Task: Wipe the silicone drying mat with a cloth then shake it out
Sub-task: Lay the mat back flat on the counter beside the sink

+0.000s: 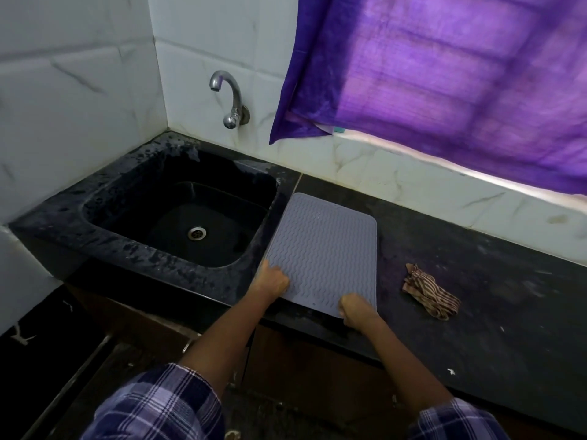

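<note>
A grey silicone drying mat [324, 249] with a wavy ribbed surface lies flat on the black counter, just right of the sink. My left hand [273, 279] grips the mat's near left corner. My right hand [355, 309] grips its near right corner at the counter's front edge. A crumpled brown striped cloth [428, 292] lies on the counter to the right of the mat, apart from both hands.
A black sink [104, 198] with a metal drain sits left of the mat, under a chrome tap [228, 96] on the tiled wall. A purple curtain [460, 74] hangs over the back right. The dark counter [492, 249] stretches right.
</note>
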Demonstrator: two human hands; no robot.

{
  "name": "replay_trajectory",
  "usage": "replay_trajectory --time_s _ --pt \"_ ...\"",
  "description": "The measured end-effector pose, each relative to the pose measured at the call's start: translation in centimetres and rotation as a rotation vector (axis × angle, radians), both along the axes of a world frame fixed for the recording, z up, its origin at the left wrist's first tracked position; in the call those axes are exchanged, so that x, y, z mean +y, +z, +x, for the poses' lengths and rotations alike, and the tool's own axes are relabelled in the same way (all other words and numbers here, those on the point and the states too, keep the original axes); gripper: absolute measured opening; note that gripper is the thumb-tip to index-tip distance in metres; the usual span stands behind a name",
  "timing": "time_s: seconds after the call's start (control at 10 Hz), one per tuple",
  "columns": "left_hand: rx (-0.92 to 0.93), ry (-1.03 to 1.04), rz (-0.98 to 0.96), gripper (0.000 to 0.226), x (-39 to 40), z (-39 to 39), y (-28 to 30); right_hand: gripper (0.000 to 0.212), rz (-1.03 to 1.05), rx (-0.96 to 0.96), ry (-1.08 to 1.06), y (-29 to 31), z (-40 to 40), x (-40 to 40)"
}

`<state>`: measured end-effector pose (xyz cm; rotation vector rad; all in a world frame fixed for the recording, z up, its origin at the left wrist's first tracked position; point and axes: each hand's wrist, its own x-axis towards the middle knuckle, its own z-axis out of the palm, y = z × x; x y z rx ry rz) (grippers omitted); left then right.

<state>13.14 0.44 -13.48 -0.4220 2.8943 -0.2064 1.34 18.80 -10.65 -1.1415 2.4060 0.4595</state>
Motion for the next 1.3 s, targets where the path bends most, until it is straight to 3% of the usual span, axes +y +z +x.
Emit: replay_trajectory --time_s 0.2,0.3,0.5,0.7,0.8,0.9,1.0,1.2,1.3 --pt "-0.018 0.016 -0.029 0.025 0.2 -0.1 -0.1 0.02 -0.024 -0.032 -0.025 0.3 0.0 0.0" --pt "-0.016 0.012 -0.042 0.025 0.2 0.1 0.2 0.011 -0.028 -0.014 -0.027 0.4 0.2 0.0" --pt "-0.014 0.01 -0.061 0.023 0.3 0.3 0.5 0.016 -0.023 0.005 -0.035 -0.1 0.5 0.1" --pt "-0.042 0.034 -0.098 0.026 1.7 1.0 1.1 0.039 0.0 -0.037 -0.04 1.3 1.0 0.0" --pt "-0.074 0.054 -0.135 0.027 2.8 1.2 2.4 0.04 -0.064 -0.09 -0.108 2.0 1.2 0.4" --pt "-0.067 0.062 -0.154 0.029 4.0 1.4 2.8 0.041 -0.264 -0.088 -0.237 2.3 1.6 1.4" --pt "-0.008 0.063 -0.127 0.033 5.5 1.7 2.4 0.026 -0.511 0.011 -0.255 1.8 2.3 2.7" --pt "0.101 0.1 -0.013 0.041 8.2 2.0 0.4 0.048 -0.655 0.133 -0.273 -0.3 5.0 3.8" --pt "0.128 0.094 -0.045 0.055 8.8 2.0 -0.1 0.063 -0.685 0.16 -0.285 -0.9 5.5 4.0"
